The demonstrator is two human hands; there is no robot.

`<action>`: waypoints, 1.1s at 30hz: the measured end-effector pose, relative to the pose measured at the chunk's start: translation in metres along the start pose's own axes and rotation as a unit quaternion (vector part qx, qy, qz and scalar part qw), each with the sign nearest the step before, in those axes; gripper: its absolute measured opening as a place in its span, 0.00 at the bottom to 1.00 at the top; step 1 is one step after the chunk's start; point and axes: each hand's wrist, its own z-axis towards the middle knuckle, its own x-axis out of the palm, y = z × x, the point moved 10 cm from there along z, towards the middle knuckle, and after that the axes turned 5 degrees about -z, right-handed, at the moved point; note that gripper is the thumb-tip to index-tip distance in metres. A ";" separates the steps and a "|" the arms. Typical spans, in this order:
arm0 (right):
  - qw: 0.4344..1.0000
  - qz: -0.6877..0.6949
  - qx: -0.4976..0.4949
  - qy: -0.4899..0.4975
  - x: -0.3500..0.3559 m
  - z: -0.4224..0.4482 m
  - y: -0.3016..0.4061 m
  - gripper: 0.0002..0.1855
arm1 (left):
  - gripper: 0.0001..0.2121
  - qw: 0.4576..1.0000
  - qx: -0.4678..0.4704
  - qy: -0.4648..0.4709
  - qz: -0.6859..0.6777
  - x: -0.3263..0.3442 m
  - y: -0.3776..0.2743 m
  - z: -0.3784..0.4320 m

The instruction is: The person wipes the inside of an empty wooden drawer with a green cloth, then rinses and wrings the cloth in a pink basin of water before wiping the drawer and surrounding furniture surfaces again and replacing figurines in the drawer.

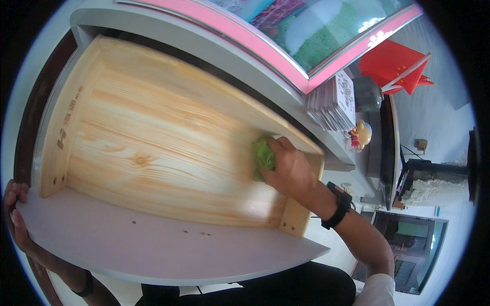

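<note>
An open wooden drawer (164, 137) of light pine spreads out before me, with a pale front panel (160, 244) that has several small holes. My right hand (289, 168) is closed on a crumpled green cloth (264, 155), which rests on the drawer's bottom near the right end. A dark band with a small device circles that wrist. At the far left, my left hand (17, 214) touches the left end of the front panel, with the fingers at its edge and the thumb apart; part of this hand lies at the dark rim of the picture.
Above the drawer runs a cabinet top (214, 49) bearing a pink-framed picture (306, 82), a stack of cards (331, 103), a dark glass jar (366, 93), small red flags (394, 69) and a toy figurine (360, 135). A door (407, 244) stands farther off at the right.
</note>
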 end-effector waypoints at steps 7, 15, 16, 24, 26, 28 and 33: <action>0.992 -0.001 -0.104 0.077 0.001 0.003 0.018 0.42 | 0.17 1.000 0.002 -0.010 -0.003 0.007 -0.003 0.002; 0.966 -0.068 -0.244 0.046 0.007 -0.002 0.042 0.32 | 0.17 0.999 -0.016 -0.031 0.004 0.015 -0.009 0.007; 0.963 -0.077 -0.256 0.035 0.006 -0.007 0.044 0.30 | 0.18 0.992 -0.059 -0.112 -0.011 0.006 -0.005 0.004; 0.977 0.080 -0.196 0.008 -0.027 -0.020 0.024 0.29 | 0.18 0.998 -0.022 -0.050 -0.018 0.008 -0.001 0.008; 0.977 0.073 -0.198 0.012 -0.020 -0.012 0.040 0.32 | 0.18 1.000 -0.003 -0.021 -0.016 -0.002 0.002 0.009; 0.980 0.074 -0.184 0.010 -0.007 -0.004 0.054 0.31 | 0.19 1.000 0.012 0.011 -0.019 -0.011 0.007 0.012; 0.992 0.056 -0.115 -0.006 0.011 0.006 0.048 0.27 | 0.19 0.992 0.072 0.087 -0.054 0.001 0.005 0.025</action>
